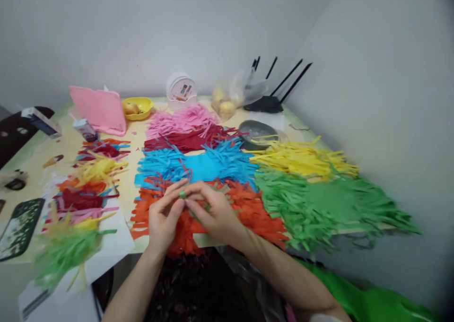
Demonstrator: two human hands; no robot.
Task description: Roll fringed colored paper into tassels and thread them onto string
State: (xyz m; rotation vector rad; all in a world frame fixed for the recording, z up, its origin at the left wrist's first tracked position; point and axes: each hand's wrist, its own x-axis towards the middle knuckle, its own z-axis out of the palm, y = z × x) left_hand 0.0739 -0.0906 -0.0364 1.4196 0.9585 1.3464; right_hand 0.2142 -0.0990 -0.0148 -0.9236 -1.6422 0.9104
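Observation:
A small green strip (182, 194) is pinched between the fingertips of both hands, mostly hidden by them. My left hand (166, 211) is closed on it from one side, and my right hand (214, 214) meets it from the other. Beneath them spread the orange-red fringed sheets (255, 211), their ends cut into strips. Just beyond lies a stack of blue fringed sheets (204, 166). To the right are green fringed sheets (333, 201) and yellow fringed strips (301, 159). Some brownish strips (222, 188) show behind my right hand.
Multicoloured strip bundles (80, 196) lie at left on white paper (118, 222), near a patterned phone (21, 227). Dark red (187, 140) and pink fringe (180, 118) sit farther back. A pink tablet case (99, 109), yellow bowl (144, 116), grey bowl (257, 135) and black router (264, 104) stand behind.

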